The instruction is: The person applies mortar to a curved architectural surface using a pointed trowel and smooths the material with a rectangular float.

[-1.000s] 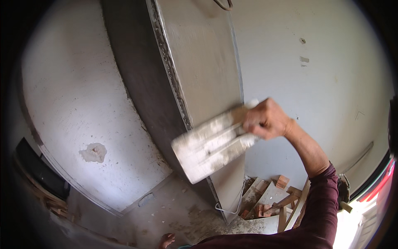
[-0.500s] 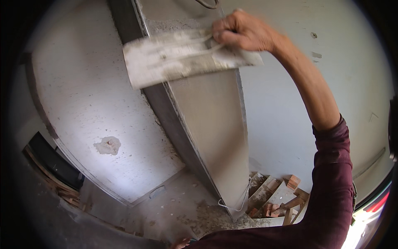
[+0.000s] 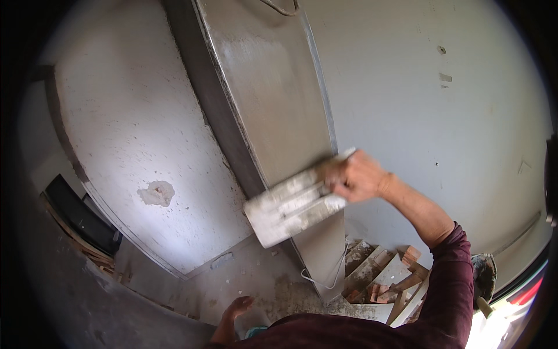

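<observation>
My right hand (image 3: 354,174) grips a plaster-smeared rectangular trowel (image 3: 288,212), which lies tilted across the middle-lower face of a grey plastered column (image 3: 261,87), slightly blurred. The column has raised edge strips down both sides and a dark side face on its left. Near the bottom, my left hand (image 3: 237,307) hangs low with loosely bent fingers, holding nothing that I can see. A bent wire (image 3: 325,286) hangs near the column's foot.
A white wall (image 3: 128,116) with a chipped patch stands left, a pale wall (image 3: 407,104) right. Brick and board scraps (image 3: 383,279) lie right of the column's foot, beside a crusted bucket-like thing (image 3: 483,273). A cable (image 3: 279,9) loops at the top; a dark opening (image 3: 75,209) is far left.
My right hand with the trowel rose to the column's upper part half a second ago and is now back down at its middle-lower part. My left hand has come further into view.
</observation>
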Tool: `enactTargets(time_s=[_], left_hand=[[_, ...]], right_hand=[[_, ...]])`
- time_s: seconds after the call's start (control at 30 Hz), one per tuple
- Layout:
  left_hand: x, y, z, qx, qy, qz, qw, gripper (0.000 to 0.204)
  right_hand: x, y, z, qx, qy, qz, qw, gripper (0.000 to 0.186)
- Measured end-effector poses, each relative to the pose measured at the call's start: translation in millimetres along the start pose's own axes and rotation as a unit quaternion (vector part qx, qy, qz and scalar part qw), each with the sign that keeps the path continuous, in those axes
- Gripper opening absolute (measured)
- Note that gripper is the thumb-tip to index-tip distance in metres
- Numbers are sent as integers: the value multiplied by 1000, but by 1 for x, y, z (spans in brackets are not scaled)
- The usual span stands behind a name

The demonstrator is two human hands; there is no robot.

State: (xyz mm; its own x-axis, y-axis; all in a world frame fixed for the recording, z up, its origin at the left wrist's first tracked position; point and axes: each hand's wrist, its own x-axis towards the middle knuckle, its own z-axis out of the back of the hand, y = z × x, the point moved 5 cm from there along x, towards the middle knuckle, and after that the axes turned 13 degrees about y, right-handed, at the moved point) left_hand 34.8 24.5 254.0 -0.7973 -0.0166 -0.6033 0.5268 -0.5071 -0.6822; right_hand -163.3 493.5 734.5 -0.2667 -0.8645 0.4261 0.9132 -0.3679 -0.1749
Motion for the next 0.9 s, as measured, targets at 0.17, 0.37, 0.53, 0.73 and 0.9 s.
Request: enactTargets(time_s=[0.17, 0.37, 0.53, 0.73, 0.9], left_hand=[[-2, -77, 68, 66, -111, -199, 971, 33], [-14, -135, 97, 49, -145, -264, 952, 35], [-10, -57, 59, 45, -76, -150, 985, 32], [-34, 0, -1, -16, 46, 78, 996, 38], [-29, 57, -1, 118, 114, 55, 985, 44]], right_hand=[[51, -33, 130, -66, -244, -18, 967, 21], [97, -52, 179, -175, -308, -34, 935, 21], [110, -48, 171, -142, -254, -21, 956, 21], [76, -37, 130, -78, -135, 45, 987, 24], [96, -62, 193, -94, -232, -30, 968, 28]])
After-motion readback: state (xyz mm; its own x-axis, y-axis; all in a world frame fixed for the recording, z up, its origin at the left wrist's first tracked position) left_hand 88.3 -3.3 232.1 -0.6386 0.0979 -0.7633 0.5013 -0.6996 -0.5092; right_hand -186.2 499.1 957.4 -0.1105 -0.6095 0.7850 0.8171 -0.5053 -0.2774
